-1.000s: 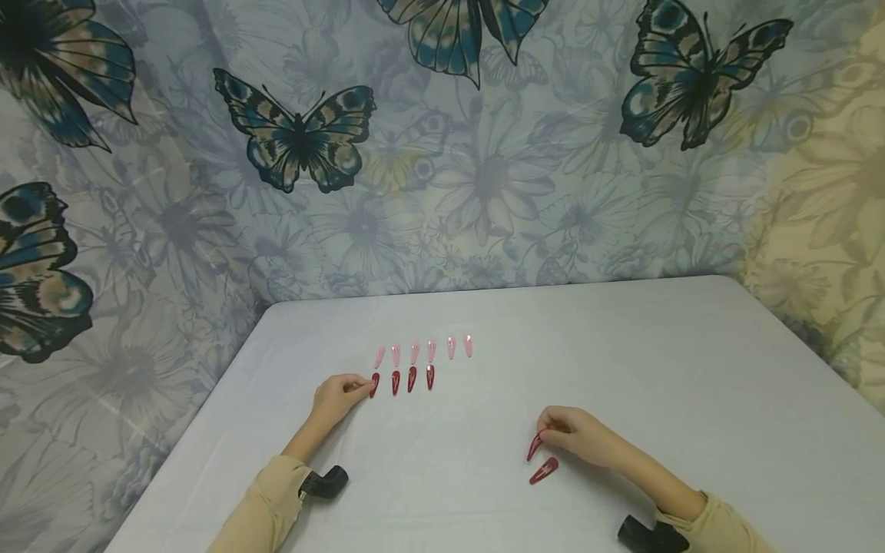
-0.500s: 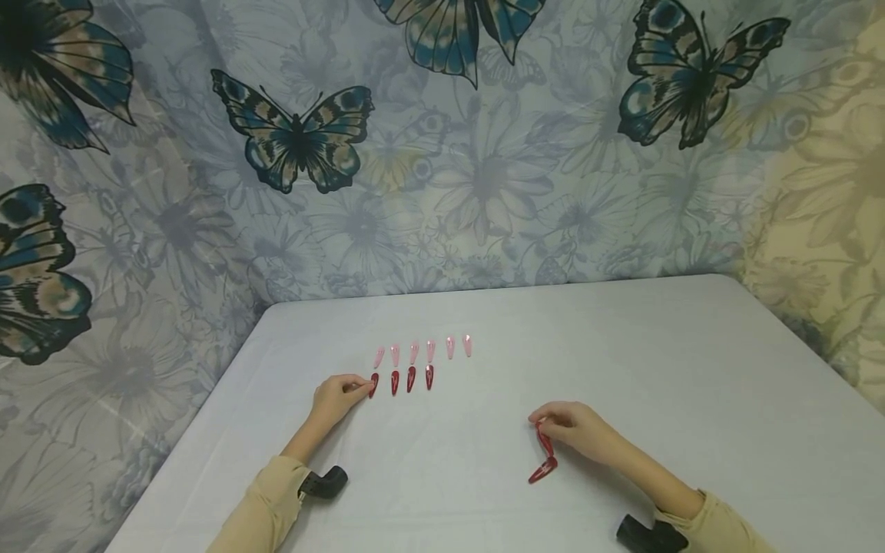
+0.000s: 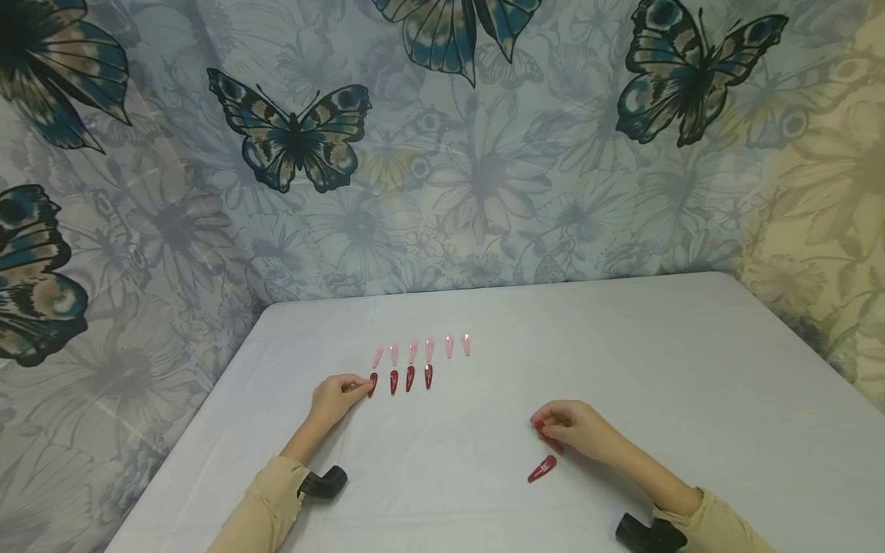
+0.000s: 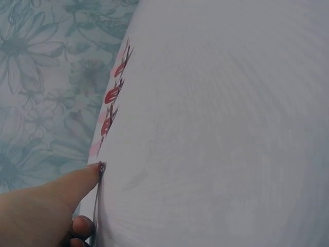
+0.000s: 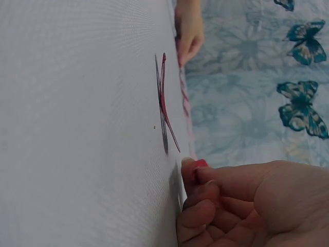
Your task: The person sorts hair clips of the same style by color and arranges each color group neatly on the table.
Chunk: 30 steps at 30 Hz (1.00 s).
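Note:
My left hand (image 3: pixel 337 396) pinches the leftmost red snap hair clip (image 3: pixel 373 386), which lies at the left end of a row of several red hair clips (image 3: pixel 411 379). In the left wrist view only a small end of that clip (image 4: pixel 102 167) shows at the thumb tip. At the right, my right hand (image 3: pixel 577 426) holds another red hair clip (image 3: pixel 551 442) between thumb and fingers; most of it is hidden in the right wrist view. Just below that hand one loose red hair clip (image 3: pixel 542 468) lies slanted on the white table.
Behind the red row stands a parallel row of several pink hair clips (image 3: pixel 412 351). The white table (image 3: pixel 622 346) meets a butterfly-print cloth (image 3: pixel 484 192) at its back edge. Black wrist devices (image 3: pixel 325 482) are worn on both forearms.
My right hand has turned the held red hair clip, its lower end swinging from left to right, and moved slightly away from me. My left hand stays on its clip.

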Tool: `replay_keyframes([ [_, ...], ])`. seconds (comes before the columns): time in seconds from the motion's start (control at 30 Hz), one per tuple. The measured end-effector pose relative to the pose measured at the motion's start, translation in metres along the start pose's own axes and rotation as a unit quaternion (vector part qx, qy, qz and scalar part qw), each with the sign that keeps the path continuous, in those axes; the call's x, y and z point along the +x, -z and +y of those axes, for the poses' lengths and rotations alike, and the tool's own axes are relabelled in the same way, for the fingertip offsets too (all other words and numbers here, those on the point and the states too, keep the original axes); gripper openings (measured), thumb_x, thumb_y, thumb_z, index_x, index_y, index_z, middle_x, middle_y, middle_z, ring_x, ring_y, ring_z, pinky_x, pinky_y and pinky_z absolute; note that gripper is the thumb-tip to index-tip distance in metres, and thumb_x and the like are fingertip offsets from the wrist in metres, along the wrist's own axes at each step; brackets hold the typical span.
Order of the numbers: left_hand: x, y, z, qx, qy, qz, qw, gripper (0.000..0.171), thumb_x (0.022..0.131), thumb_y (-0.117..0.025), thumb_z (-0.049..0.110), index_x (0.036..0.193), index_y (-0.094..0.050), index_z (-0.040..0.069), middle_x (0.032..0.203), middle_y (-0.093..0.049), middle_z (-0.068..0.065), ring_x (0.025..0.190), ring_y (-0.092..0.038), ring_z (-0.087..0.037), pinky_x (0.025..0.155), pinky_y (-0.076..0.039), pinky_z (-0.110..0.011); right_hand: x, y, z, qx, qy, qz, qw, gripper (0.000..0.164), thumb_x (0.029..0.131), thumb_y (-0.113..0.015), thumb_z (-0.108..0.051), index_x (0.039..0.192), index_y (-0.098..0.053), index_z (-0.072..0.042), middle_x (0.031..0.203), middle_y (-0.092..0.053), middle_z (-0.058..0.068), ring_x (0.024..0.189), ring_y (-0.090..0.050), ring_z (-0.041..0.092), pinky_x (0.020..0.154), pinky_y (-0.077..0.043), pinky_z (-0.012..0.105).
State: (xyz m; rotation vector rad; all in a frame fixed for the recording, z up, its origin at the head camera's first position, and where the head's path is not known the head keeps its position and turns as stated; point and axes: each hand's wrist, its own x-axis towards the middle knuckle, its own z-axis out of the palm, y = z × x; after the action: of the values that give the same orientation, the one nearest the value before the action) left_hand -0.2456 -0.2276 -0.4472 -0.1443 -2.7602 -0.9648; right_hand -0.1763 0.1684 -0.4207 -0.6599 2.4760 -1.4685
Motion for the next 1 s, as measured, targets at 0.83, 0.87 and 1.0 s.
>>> replay_keyframes([
  [0.83, 0.0, 0.0, 0.0, 0.001, 0.001, -0.009, 1.0, 0.012, 0.077, -0.071, 0.023, 0.076, -0.072, 0.011, 0.052, -0.043, 0.007, 0.054, -0.037, -0.012, 0.056, -0.029, -0.03, 0.001, 0.004, 0.006, 0.024, -0.031, -0.005, 0.999, 0.011, 0.083, -0.063, -0.009, 0.078, -0.056, -0.002, 0.058, -0.053, 0.004, 0.046, -0.041, 0.007, 0.041, -0.032, 0.02],
  [0.87, 0.0, 0.0, 0.0, 0.002, 0.002, -0.009, 1.0, 0.013, 0.077, -0.071, 0.023, 0.076, -0.072, 0.01, 0.052, -0.043, 0.007, 0.054, -0.037, -0.012, 0.056, -0.029, -0.03, 0.001, 0.005, 0.007, 0.03, -0.035, -0.008, 0.999, 0.011, 0.083, -0.063, -0.01, 0.078, -0.057, -0.002, 0.057, -0.053, 0.004, 0.045, -0.04, 0.007, 0.041, -0.031, 0.019],
  [1.0, 0.001, -0.001, -0.002, 0.003, 0.015, -0.011, 0.9998, 0.013, 0.077, -0.071, 0.023, 0.076, -0.072, 0.011, 0.054, -0.044, 0.006, 0.057, -0.038, -0.012, 0.057, -0.029, -0.03, 0.007, 0.007, 0.01, 0.058, -0.058, -0.023, 0.996, 0.01, 0.081, -0.064, -0.011, 0.082, -0.06, -0.002, 0.055, -0.051, 0.002, 0.044, -0.04, 0.009, 0.041, -0.032, 0.02],
])
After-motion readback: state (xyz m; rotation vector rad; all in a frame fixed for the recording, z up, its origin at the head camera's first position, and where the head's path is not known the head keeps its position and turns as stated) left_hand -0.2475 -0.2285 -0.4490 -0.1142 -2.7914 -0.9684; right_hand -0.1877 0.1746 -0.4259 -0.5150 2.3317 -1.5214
